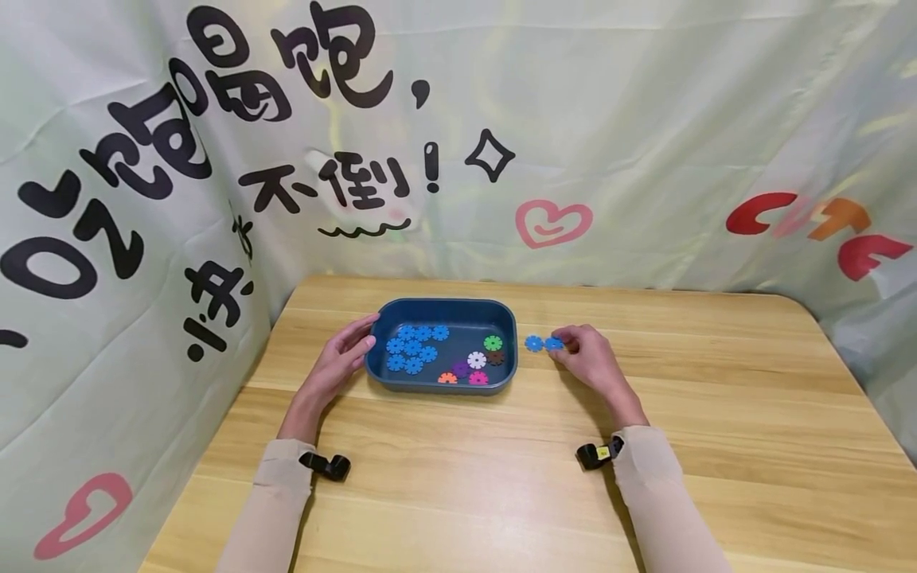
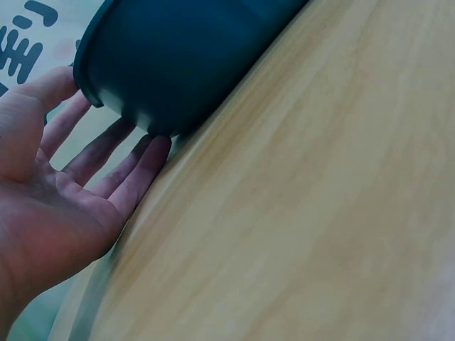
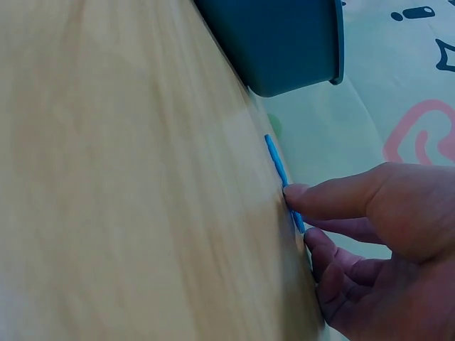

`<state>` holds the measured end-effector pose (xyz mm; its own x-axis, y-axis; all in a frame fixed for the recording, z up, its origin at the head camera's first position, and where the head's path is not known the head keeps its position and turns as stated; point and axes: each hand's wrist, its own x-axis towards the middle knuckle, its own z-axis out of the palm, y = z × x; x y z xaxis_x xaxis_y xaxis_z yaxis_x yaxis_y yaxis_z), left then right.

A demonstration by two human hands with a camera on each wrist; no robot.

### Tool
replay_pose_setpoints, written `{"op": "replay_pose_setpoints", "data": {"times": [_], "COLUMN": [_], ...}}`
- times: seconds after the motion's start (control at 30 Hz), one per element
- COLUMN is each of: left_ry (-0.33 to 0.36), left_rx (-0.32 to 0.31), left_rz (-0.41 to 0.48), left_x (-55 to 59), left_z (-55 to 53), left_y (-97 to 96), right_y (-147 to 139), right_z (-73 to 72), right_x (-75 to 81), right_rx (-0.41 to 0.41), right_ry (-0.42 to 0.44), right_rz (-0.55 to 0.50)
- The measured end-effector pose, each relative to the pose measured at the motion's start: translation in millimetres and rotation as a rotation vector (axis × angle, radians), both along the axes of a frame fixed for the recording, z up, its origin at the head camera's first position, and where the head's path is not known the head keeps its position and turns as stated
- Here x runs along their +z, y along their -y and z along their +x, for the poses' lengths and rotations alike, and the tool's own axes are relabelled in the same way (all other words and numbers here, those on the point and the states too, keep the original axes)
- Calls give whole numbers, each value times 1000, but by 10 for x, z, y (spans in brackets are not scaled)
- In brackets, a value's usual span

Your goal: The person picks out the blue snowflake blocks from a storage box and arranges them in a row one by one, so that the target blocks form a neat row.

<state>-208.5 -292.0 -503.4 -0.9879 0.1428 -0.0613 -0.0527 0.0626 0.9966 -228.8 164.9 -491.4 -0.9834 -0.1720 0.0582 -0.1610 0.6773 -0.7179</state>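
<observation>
In the head view, a dark blue tray (image 1: pixel 442 385) stands on the wooden table. Several blue notched plastic discs (image 1: pixel 411 348) lie in its left half. At its right end are single green (image 1: pixel 493 342), white (image 1: pixel 476 360), brown (image 1: pixel 496 358), purple (image 1: pixel 460 369), orange (image 1: pixel 447 378) and pink (image 1: pixel 478 379) discs. My left hand (image 1: pixel 340 360) rests against the tray's left end, fingers spread along the outer wall. Right of the tray, my right hand (image 1: pixel 593 360) pinches a blue disc (image 3: pixel 297 222) between thumb and fingers. Another blue disc (image 1: pixel 533 343) lies edge to edge with it; whether they interlock I cannot tell.
The wooden table (image 1: pixel 458 493) extends around the tray on all sides. A printed white cloth (image 1: pixel 666 143) hangs behind the table and at its left and right. Each wrist wears a small black camera, such as the left camera (image 1: pixel 331 467).
</observation>
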Motion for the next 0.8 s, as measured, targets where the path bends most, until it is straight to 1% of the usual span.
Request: {"op": "replay_pose_setpoints", "data": {"times": [0.2,0.37,0.6,0.8], "left_ry": [-1,0,-15,-29], "left_rx": [6,6,-7,-6], "left_rz": [21,23,21,44], "left_x": [3,6,17,27], "left_z": [8,8,25,21], "left_y": [-6,-15,-13,-2], "right_y": [11,4,50,132], "right_z": [4,34,85,137], "right_x": [9,52,185,344], "right_rx": [3,-5,-3,17], "right_ry": [-6,-22,-79,-128], "right_rz": [-10,-51,-122,-178]}}
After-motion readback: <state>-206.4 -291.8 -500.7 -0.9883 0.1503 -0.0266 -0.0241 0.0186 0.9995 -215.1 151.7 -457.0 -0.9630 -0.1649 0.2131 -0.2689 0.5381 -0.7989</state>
